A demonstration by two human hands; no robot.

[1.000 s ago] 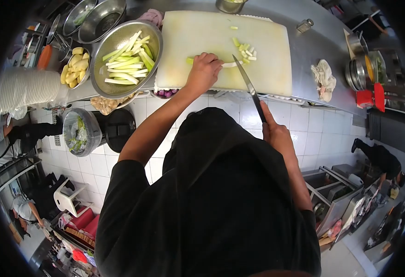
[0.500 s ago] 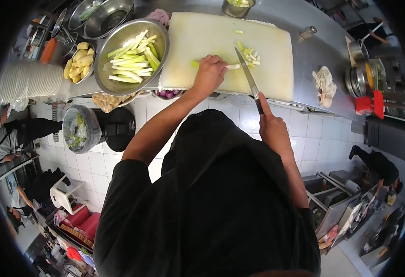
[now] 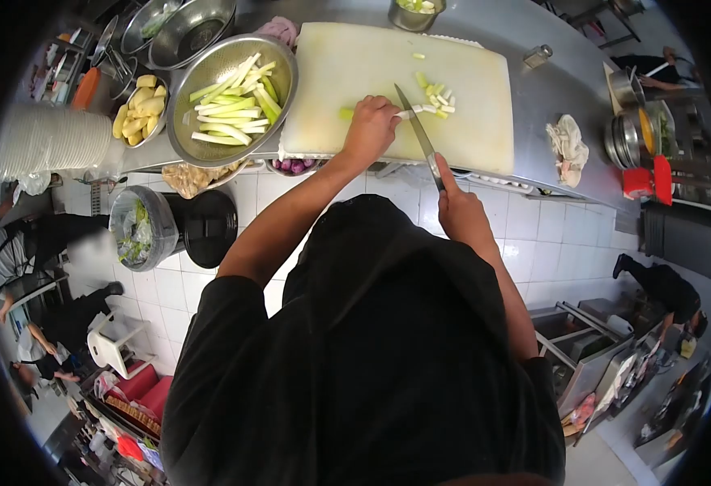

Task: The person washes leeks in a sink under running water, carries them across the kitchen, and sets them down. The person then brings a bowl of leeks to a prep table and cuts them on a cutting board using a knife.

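On the white cutting board (image 3: 323, 65), my left hand (image 3: 372, 128) is closed with bent fingers over a pale green-and-white vegetable stalk (image 3: 405, 114). The stalk's ends show on either side of that hand; its middle is hidden. My right hand (image 3: 462, 215) grips the handle of a long kitchen knife (image 3: 422, 136), whose blade crosses the stalk's right end close to my left fingertips. Several short cut pieces (image 3: 440, 101) lie right of the blade. Longer stalks fill the perforated metal colander (image 3: 288, 97) left of the board.
Peeled yellow vegetables (image 3: 140, 109) sit in a bowl at left, near stacked clear plastic containers (image 3: 47, 146). A glass shaker (image 3: 538, 56) and a crumpled cloth (image 3: 567, 150) lie on the counter at right. A lined bin (image 3: 140, 227) stands on the floor. Other people work at both sides.
The knife has shifted left along the stalk, close to my left fingertips, and my right hand has moved left with it. A fresh piece lies beside the blade. My left hand has barely moved.
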